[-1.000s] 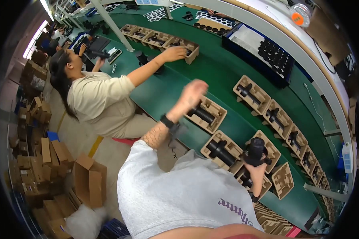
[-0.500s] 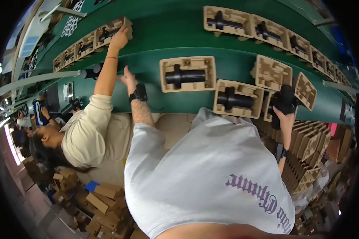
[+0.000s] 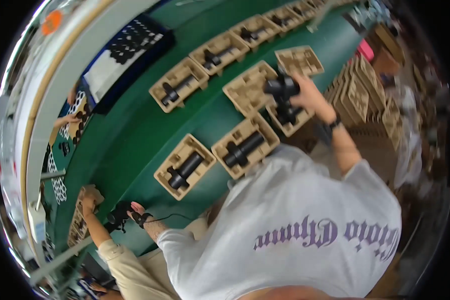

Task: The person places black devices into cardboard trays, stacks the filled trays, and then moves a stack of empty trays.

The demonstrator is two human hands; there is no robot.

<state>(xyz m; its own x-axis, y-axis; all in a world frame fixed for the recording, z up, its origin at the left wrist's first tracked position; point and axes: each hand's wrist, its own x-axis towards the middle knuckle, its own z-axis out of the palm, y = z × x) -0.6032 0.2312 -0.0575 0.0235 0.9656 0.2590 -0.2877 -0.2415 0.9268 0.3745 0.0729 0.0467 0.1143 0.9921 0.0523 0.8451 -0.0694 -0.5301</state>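
Observation:
My right hand (image 3: 310, 95) is closed round a black cylindrical device (image 3: 282, 87), held above a tan moulded tray (image 3: 290, 131) at the bench's near edge. Another black part (image 3: 286, 112) shows in that tray, just below the hand. Far to the left, my left hand (image 3: 136, 210) grips a second black cylindrical device (image 3: 119, 214); its fingers are partly hidden. Between my hands, two tan trays (image 3: 208, 152) each hold a black tubular device (image 3: 186, 170) lying on its side. Beyond my right hand are a bare tray (image 3: 242, 90) and another tray piece (image 3: 300, 60).
Filled trays (image 3: 157, 92) stand in a row along the far side of the green bench (image 3: 135, 150). A co-worker's hand (image 3: 87, 204) touches a tray at left. Tan trays (image 3: 357, 92) are stacked at right. A blue-edged bin (image 3: 127, 55) lies beyond the bench.
The view has swung round toward the right. My left hand has come onto the black device beside it and taken hold. My right hand still holds its device, now beside the tray pieces.

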